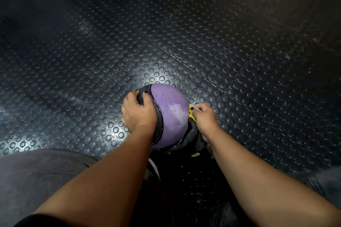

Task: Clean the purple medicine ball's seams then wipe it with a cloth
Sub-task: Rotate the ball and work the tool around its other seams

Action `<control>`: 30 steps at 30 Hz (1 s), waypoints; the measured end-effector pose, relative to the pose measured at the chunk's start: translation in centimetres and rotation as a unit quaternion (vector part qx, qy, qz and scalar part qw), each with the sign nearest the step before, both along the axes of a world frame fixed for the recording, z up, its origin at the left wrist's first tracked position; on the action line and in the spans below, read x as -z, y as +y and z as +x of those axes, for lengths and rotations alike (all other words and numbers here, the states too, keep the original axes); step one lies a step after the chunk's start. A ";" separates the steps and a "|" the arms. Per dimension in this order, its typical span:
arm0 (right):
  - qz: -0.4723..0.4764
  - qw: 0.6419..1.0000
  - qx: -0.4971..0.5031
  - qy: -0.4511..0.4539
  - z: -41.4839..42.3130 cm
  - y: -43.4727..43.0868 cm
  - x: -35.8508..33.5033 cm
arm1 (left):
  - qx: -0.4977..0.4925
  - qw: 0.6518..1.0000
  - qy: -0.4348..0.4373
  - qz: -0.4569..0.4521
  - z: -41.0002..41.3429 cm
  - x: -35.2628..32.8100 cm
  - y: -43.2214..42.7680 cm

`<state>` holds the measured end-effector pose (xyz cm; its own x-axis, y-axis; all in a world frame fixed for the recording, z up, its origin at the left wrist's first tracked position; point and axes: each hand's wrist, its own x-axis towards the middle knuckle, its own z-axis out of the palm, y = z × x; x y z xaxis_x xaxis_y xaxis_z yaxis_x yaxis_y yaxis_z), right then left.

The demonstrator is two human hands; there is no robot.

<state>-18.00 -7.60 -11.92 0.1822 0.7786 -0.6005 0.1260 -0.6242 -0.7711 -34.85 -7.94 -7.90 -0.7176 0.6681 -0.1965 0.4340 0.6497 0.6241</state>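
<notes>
One round purple textured medicine ball (168, 114) with black panels is rested on studded black rubber flooring (184, 33). It is gripped by the spread left hand (138, 111) — the right hand (203, 116) is pinched shut on something small, partly yellow

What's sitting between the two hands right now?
In the head view, the purple medicine ball fills the stretch: left hand on its dark panel, right hand at its right edge.
</notes>
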 end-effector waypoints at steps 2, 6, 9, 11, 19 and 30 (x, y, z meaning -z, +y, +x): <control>0.023 0.999 -0.006 0.022 -0.4 0.5 -1.2 | 0.003 1.000 0.008 -0.008 0.3 -0.2 0.1; 0.114 0.982 -0.132 -0.066 -2.4 1.4 -4.0 | 0.009 0.999 0.017 -0.028 1.0 -0.5 0.5; 0.190 0.923 -0.254 -0.217 -2.8 0.6 -4.9 | 0.007 0.999 0.026 -0.038 1.2 -0.4 0.6; 0.250 0.896 -0.294 -0.218 -2.9 -0.3 -5.2 | 0.007 0.999 0.026 -0.040 1.0 -0.2 0.7; 0.271 0.881 -0.285 -0.264 -2.4 0.2 -4.6 | 0.011 0.998 0.049 -0.040 1.6 0.2 0.2; 0.092 0.918 -0.262 -0.284 0.8 3.4 -2.9 | 0.020 0.993 0.115 0.010 5.2 0.8 -1.5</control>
